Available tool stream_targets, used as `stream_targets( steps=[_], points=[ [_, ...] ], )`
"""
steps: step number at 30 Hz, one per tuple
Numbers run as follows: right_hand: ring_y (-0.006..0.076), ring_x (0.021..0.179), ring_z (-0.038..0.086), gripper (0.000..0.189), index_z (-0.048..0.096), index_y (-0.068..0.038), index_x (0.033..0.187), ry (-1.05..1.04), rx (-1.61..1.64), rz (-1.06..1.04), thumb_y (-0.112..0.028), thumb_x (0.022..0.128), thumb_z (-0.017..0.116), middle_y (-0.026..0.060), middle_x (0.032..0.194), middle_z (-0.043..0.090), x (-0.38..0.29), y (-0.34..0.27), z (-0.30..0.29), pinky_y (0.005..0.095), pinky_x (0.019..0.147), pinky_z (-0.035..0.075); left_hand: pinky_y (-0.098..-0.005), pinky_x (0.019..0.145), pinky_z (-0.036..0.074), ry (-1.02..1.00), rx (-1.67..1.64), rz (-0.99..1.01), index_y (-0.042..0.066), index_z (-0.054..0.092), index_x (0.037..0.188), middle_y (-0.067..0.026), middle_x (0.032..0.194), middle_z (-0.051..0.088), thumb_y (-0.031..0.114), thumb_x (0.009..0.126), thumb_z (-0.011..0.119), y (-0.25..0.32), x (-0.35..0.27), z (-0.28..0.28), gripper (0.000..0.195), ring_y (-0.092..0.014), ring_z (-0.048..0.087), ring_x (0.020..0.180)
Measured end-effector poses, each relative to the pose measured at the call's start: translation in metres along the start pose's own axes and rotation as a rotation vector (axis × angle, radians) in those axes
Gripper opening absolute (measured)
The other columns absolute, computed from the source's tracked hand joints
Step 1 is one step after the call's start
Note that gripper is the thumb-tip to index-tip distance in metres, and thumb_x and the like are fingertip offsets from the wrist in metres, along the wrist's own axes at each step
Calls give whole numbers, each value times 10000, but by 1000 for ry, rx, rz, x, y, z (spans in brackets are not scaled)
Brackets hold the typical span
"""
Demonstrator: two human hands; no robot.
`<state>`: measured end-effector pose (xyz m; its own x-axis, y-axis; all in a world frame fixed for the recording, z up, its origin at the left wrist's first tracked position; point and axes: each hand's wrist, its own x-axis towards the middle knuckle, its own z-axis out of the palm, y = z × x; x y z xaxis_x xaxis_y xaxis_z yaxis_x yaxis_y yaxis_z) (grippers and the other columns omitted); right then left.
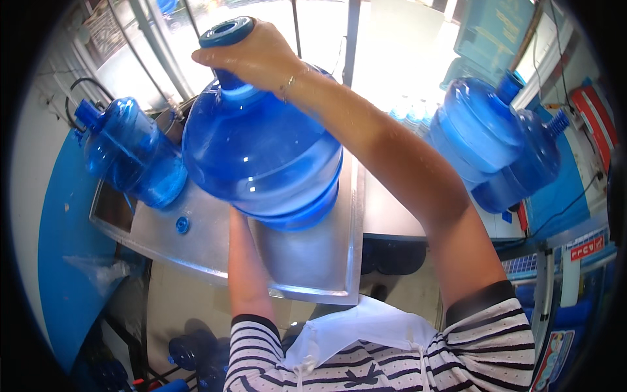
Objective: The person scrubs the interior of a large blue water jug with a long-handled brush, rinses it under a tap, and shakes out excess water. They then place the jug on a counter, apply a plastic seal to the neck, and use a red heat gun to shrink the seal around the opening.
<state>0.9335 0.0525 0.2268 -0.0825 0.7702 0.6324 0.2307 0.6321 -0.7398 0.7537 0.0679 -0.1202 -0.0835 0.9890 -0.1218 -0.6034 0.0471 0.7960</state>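
Observation:
My right hand (250, 54) is wrapped around the neck of a large blue water jug (259, 157), just below its round mouth. The jug leans, with its neck towards the upper left and its base over the stainless steel sink counter (181, 250). Whether the base touches the metal, I cannot tell. My left forearm (247, 269) reaches up to the lower side of the jug, which hides my left hand. Left of the jug, a small blue cap (182, 225) lies on the steel.
Another blue jug with a handle (137, 152) stands at the left. To the right are a blue jug (475, 127) and a darker one (526, 161) on a white counter (387, 210), with small clear bottles (411, 112) behind. Window bars (296, 29) rise at the back. Below, a dark jug (188, 350) is on the floor.

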Motion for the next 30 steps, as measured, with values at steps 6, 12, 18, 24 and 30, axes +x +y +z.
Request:
stream_targets(
  steps=[6,12,18,24,30],
  points=[
    [309,818,693,700,632,138,988,89,-105,29,-417,600,811,226,847,686,-65,-42,-52,368,796,555,-341,1107,292,-9,19,8,-26,360,1463,-150,1425,427,430,1036,331,-21,-51,-6,626,-222,388,1310],
    [187,752,713,439,733,-34,908,-10,-209,-176,-413,715,841,107,837,727,-107,-68,-118,271,709,562,-338,1074,328,-43,-2,2,-29,378,1453,-150,1378,469,421,1028,338,-81,-161,5,620,-216,435,1256],
    [104,715,651,275,707,12,865,-89,276,-37,-214,745,810,65,811,713,-158,-80,-206,250,693,524,-336,1042,363,-172,-32,-11,-32,396,1444,-151,1331,512,412,1021,344,-131,-214,36,615,-210,481,1201],
    [167,779,686,264,610,-28,978,-74,482,-14,-197,832,750,107,802,688,-209,-49,-301,297,738,557,-333,1009,398,-279,234,229,-34,413,1434,-151,1283,554,403,1013,351,-150,-238,97,611,-204,528,1147],
    [218,819,710,267,607,-48,996,-147,548,-144,-179,824,765,121,830,696,-214,-32,-352,331,761,575,-336,944,433,-113,339,389,-63,521,1311,-144,1178,607,390,960,433,-209,-254,165,579,-202,565,1065]
  ],
)
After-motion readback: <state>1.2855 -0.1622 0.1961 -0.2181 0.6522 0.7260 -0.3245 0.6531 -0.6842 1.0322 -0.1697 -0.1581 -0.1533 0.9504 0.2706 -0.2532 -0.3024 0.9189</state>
